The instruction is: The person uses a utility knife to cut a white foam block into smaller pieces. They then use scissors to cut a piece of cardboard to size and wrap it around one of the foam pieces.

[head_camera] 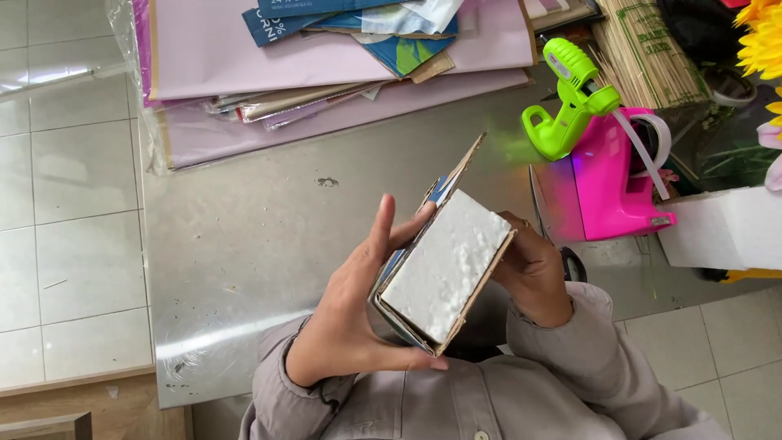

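White foam, a rectangular foam block (448,265), is sitting inside a folded cardboard sleeve (440,244) that is wrapping around its lower edges, with one flap sticking up past the block's far end. The left hand (354,314) is cupping the sleeve from its own side, fingers stretched flat along the cardboard wall and the thumb pressing under the near corner. The right hand (529,273) is gripping the opposite side, fingers curled behind the sleeve and partly hidden by it. Both hands are holding the piece tilted above a metal table (269,236). Just beyond the right hand a pink tape dispenser (611,175) is standing, with a green glue gun (570,98) leaning beside it. Farther past the left hand, a stack of lilac paper sheets (326,73) is lying at the table's far edge.
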